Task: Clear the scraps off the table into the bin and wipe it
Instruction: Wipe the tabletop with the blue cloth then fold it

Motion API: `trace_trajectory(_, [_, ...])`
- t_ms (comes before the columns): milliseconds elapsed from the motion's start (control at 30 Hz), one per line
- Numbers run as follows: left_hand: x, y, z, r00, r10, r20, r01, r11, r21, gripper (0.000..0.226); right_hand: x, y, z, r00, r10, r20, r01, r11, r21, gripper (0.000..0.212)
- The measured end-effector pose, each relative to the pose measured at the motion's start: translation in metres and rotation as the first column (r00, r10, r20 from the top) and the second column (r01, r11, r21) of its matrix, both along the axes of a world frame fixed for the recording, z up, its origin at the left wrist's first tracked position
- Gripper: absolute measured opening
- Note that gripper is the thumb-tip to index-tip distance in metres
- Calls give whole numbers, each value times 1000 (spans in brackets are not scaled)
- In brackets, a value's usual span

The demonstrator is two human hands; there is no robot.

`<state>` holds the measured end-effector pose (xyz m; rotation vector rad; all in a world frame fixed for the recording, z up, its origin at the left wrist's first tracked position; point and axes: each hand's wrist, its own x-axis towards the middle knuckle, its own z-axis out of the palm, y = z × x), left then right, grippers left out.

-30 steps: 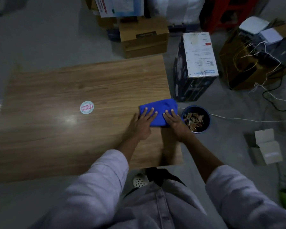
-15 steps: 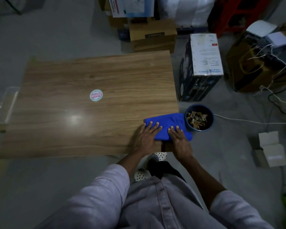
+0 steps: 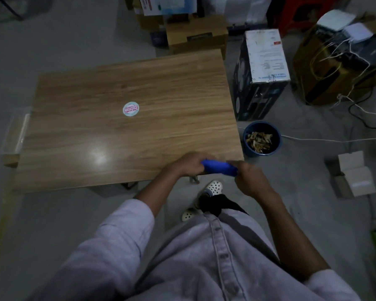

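A low wooden table [image 3: 139, 94] fills the middle of the view, with a round pink-and-white sticker [image 3: 131, 109] on its top. At the table's near right corner I hold a bunched blue cloth [image 3: 218, 167] between both hands. My left hand [image 3: 186, 165] grips its left end and my right hand [image 3: 251, 179] grips its right end. Only a narrow strip of cloth shows between them. On the floor just right of the table stands a dark blue bin [image 3: 262, 139] holding brown scraps.
A tall dark box with a white label [image 3: 261, 71] stands behind the bin. Cardboard boxes [image 3: 197, 33] and a carton with cables [image 3: 339, 59] crowd the back. A white cord [image 3: 334, 140] crosses the floor. A small open box [image 3: 354, 173] lies at right. My feet [image 3: 212, 189] are under the table's near edge.
The cloth lay flat on the table under both flat hands. It slid toward the near edge, and now both hands have gathered it up and grip it.
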<state>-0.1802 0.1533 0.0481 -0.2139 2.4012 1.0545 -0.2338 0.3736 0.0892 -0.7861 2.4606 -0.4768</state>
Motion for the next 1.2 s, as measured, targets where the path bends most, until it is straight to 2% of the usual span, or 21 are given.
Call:
trace_trajectory(100, [-30,-2,28,941,34,-337,-56,997,-57,69,-6,-10,40,971,-94,-218,64,988,-141,62])
trace_trajectory(167, [-45,-4,42,903,-37,-429,-42,984,-174,82,-6,-17,51,924,-181,-338,94,962,-258,63])
trace_trajectory(233, [-49,-13,36,918,-75,-389,-48,954,-297,88,-5,-27,37,894,-224,-388,106,947,-304,63])
trace_trajectory(300, [-42,-21,18,962,-24,-271,-92,908,-408,93,-2,-37,-1,949,-60,-310,6,985,-173,63])
trace_trajectory(367, [-28,-25,-6,980,171,-101,-198,878,-436,96,6,-44,-40,980,190,-62,-188,982,32,63])
trace_trajectory(400, [-19,-26,-18,953,298,-56,-293,858,-422,95,9,-48,-54,969,248,2,-247,966,75,63])
trace_trajectory(433, [-11,-27,-28,911,408,-54,-394,828,-399,91,11,-52,-65,964,264,-10,-263,963,62,62])
trace_trajectory(500, [5,-28,-44,859,504,-88,-499,787,-362,81,11,-62,-77,964,248,-92,-251,968,-14,59])
trace_trajectory(600, [17,-28,-60,892,439,-107,-444,810,-382,70,3,-77,-99,965,226,-133,-230,973,-18,62])
trace_trajectory(700, [15,-31,-65,921,353,-167,-390,842,-374,68,-7,-92,-125,982,82,-171,-85,996,-7,65])
trace_trajectory(800, [8,-35,-69,936,307,-171,-350,865,-359,76,-7,-90,-134,966,14,-260,-5,999,34,63])
trace_trajectory(900, [7,-49,-74,926,367,-85,-374,866,-332,92,-9,-71,-135,950,-74,-304,86,996,25,61])
trace_trajectory(1000, [14,-59,-77,921,380,-82,-389,899,-204,115,-21,-72,-137,942,-180,-284,199,979,42,63])
trace_trajectory(1100, [22,-68,-88,903,426,-59,-430,897,-106,132,-32,-110,-138,901,-345,-262,363,931,26,64])
trace_trajectory(1133, [22,-69,-89,893,446,-53,-449,889,-91,133,-31,-126,-139,896,-360,-259,376,926,14,64])
trace_trajectory(1200, [21,-68,-93,849,522,-86,-527,847,-63,126,-19,-153,-143,930,-270,-248,274,961,-19,63])
